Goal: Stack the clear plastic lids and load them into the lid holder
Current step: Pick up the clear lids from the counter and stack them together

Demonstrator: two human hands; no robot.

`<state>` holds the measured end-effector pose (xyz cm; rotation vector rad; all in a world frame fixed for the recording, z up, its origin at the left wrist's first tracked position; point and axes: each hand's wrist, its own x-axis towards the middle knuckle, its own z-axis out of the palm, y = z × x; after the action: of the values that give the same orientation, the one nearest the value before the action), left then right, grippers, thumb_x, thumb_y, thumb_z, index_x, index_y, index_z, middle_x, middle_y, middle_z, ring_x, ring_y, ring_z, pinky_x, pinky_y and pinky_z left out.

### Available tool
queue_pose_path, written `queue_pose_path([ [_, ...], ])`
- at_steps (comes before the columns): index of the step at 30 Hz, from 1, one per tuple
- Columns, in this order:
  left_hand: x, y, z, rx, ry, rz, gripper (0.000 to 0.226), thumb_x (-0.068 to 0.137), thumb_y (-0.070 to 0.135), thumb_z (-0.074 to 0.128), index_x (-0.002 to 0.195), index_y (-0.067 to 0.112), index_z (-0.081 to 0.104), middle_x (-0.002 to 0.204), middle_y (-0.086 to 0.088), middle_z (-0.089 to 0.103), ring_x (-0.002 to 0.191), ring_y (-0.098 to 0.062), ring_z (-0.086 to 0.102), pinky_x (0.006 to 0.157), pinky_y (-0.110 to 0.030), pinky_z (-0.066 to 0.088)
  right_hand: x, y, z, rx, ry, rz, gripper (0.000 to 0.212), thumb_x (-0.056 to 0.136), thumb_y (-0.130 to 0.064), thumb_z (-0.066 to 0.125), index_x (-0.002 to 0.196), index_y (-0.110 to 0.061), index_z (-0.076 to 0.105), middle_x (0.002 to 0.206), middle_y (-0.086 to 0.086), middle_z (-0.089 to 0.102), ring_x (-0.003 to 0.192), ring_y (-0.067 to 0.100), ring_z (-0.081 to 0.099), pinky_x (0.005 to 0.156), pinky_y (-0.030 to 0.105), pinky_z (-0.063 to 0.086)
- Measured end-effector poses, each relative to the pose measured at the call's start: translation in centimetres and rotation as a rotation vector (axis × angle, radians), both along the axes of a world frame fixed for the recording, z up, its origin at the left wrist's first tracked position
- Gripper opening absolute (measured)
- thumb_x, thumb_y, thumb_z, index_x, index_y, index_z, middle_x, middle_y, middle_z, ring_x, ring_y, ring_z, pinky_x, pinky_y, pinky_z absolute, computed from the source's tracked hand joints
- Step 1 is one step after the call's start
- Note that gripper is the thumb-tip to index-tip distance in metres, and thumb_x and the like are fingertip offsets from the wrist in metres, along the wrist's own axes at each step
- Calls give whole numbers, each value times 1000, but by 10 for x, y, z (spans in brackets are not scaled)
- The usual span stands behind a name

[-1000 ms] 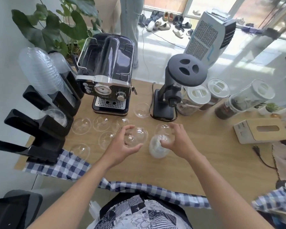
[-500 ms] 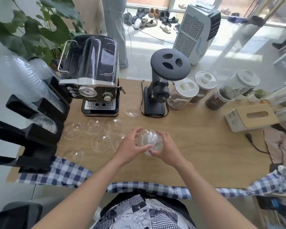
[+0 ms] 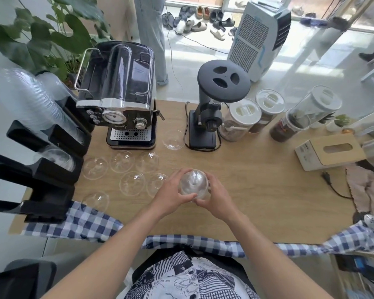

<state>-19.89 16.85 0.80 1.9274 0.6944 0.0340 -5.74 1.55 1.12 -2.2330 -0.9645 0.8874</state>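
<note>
A small stack of clear dome lids (image 3: 193, 183) is held above the wooden table (image 3: 257, 190) between both hands. My left hand (image 3: 173, 194) wraps its left side and my right hand (image 3: 216, 197) its right side. Several loose clear lids lie on the table to the left, among them one (image 3: 132, 183) close to my left hand, one (image 3: 94, 168) near the holder and one (image 3: 173, 139) by the coffee machine. The black lid holder (image 3: 41, 169) stands at the table's left edge, with a long stack of clear lids (image 3: 30, 104) in its far slot.
A black espresso machine (image 3: 121, 100) and a black grinder (image 3: 214, 108) stand at the back of the table. Jars (image 3: 242, 119) and a tissue box (image 3: 328, 151) sit to the right. A checked cloth (image 3: 84, 221) hangs over the front edge. A power cord (image 3: 333, 186) lies at right.
My left hand brought a lid over to the stack in my right hand. Both hands have closed around the stack, which is now lifted and held together.
</note>
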Motion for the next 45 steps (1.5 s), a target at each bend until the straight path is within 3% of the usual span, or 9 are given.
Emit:
queue_pose_path([
  [9,-1,1,-1,-15,5,-14,90,87,39,91,159,59,41,154,20,50,145,-12,52,120,-49,51,1,1,0,33,-11,20,92,86,-38,96,162,-29,45,147,-19,54,138,8,54,120,43,49],
  [15,-8,10,9,-26,38,-68,105,86,50,90,167,58,24,166,20,37,149,-11,48,122,-48,50,15,1,16,-106,102,88,133,82,-63,91,178,-24,7,180,1,24,165,19,25,135,44,26],
  [18,-19,25,11,4,73,-44,106,84,57,89,168,56,24,170,18,34,148,-16,50,121,-51,50,22,8,36,-111,142,82,141,76,-77,88,178,-28,3,182,2,18,167,22,21,134,50,27],
  [20,-27,38,9,68,90,5,102,83,58,89,167,47,32,168,17,39,147,-14,49,122,-50,49,27,20,45,-88,89,44,132,80,-79,82,177,-28,10,180,3,22,165,22,25,133,51,30],
  [23,-38,54,-2,205,170,42,94,86,54,87,165,33,41,165,10,44,151,-15,44,127,-49,42,34,47,52,-25,-25,46,97,96,-71,72,172,-26,32,172,1,36,159,21,34,131,46,33],
  [29,-47,62,-26,350,313,-112,103,86,40,91,170,27,33,169,6,40,159,-22,33,129,-45,37,38,126,41,-171,-198,337,51,111,-59,53,144,-24,69,165,6,49,158,34,32,129,56,33],
  [34,-50,60,-38,409,365,-123,103,87,35,92,169,25,32,173,2,35,163,-21,26,129,-51,39,35,171,22,-483,-320,524,49,117,-46,41,149,-19,67,178,11,31,168,41,9,132,65,22],
  [37,-53,60,-36,404,328,-111,98,89,34,89,169,21,35,173,2,36,163,-21,27,129,-42,35,34,186,8,-589,-328,541,50,118,-38,37,157,-19,60,183,10,19,170,40,1,133,62,17],
  [45,-78,70,-19,309,187,3,97,91,49,85,170,27,33,167,11,41,152,-13,42,125,-40,43,35,188,5,-392,-384,522,52,115,-40,50,162,-18,54,170,6,46,160,38,28,124,59,34],
])
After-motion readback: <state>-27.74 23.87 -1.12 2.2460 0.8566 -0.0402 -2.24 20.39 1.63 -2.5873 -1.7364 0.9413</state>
